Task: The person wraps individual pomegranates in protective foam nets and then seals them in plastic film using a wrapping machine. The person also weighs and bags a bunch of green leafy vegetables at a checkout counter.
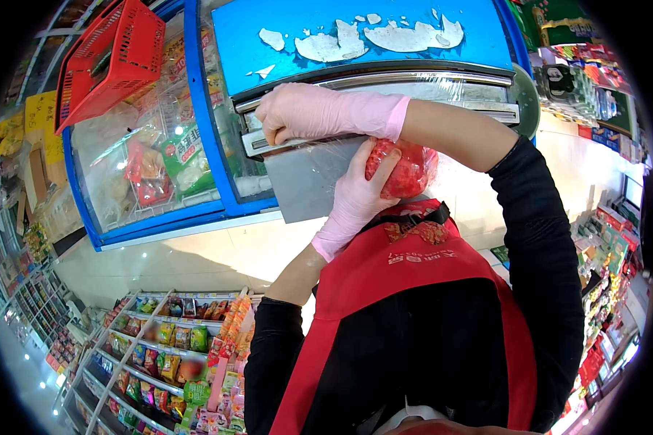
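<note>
My left hand (362, 198), in a thin pink glove, holds a rounded red food item (405, 168) in clear plastic film, against the front of a red apron. Its fingers spread over the item's left side. My right hand (283, 114), also gloved in pink, reaches across above it. Its fingers are bent down at the left end of the metal bars of a film wrapping machine (283, 142); whether they pinch film is unclear. Clear film (326, 157) lies wrinkled between the bars and the item, over a grey plate (299, 187). The right forearm passes just above the item.
A blue panel (239, 49) with peeling white patches stands beyond the bars. Left of it is a blue-framed glass-topped freezer (196, 109) with packaged food and a red basket (114, 70) on top. Snack shelves (158, 353) stand lower left; a round green container (527, 103) is at right.
</note>
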Tool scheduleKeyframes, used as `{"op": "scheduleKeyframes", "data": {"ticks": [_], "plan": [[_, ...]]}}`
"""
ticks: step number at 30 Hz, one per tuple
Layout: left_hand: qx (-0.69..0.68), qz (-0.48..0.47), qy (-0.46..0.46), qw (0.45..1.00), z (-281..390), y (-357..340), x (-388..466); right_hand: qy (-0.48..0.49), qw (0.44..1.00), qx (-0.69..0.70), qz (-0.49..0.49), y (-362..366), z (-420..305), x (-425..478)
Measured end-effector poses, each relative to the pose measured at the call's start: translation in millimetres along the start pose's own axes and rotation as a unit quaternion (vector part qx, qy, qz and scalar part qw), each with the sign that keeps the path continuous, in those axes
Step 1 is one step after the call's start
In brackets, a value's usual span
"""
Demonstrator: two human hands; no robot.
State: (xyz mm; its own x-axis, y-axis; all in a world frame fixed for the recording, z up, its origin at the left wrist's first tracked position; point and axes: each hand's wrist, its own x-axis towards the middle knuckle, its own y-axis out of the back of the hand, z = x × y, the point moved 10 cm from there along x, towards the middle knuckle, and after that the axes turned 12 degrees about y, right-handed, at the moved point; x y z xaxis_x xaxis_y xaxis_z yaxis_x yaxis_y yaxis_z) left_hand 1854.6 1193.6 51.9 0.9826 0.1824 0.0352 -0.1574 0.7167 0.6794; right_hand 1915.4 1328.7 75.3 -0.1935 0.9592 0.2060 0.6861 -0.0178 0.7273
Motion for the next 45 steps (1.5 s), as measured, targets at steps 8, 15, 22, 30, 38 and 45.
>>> {"op": "scheduleKeyframes", "data": {"ticks": [8,15,22,30,38,45], "plan": [[0.007,0.001,0.007,1.000,-1.4,0.3,2.2,0.013,0.995,-0.076,0.063,42.4,-4.1,-108.5],[-0.020,0.013,0.002,1.000,0.4,-3.0,5.2,-0.239,0.959,-0.125,0.089,116.5,-9.6,-313.7],[-0.037,-0.108,0.057,0.992,14.4,1.7,18.1,-0.305,0.898,-0.005,0.318,46.2,-74.8,-274.1],[0.053,-0.324,0.045,0.944,48.7,22.4,37.4,-0.273,0.776,0.439,0.362,-41.0,-59.1,-251.8],[-0.216,-0.349,0.250,0.877,50.8,59.5,103.4,-0.129,0.742,0.527,0.395,-9.8,-105.0,-285.9],[-0.350,-0.638,0.365,0.581,84.4,-98.7,-34.4,-0.169,0.946,0.185,0.204,32.9,-182.7,-290.2]]}}
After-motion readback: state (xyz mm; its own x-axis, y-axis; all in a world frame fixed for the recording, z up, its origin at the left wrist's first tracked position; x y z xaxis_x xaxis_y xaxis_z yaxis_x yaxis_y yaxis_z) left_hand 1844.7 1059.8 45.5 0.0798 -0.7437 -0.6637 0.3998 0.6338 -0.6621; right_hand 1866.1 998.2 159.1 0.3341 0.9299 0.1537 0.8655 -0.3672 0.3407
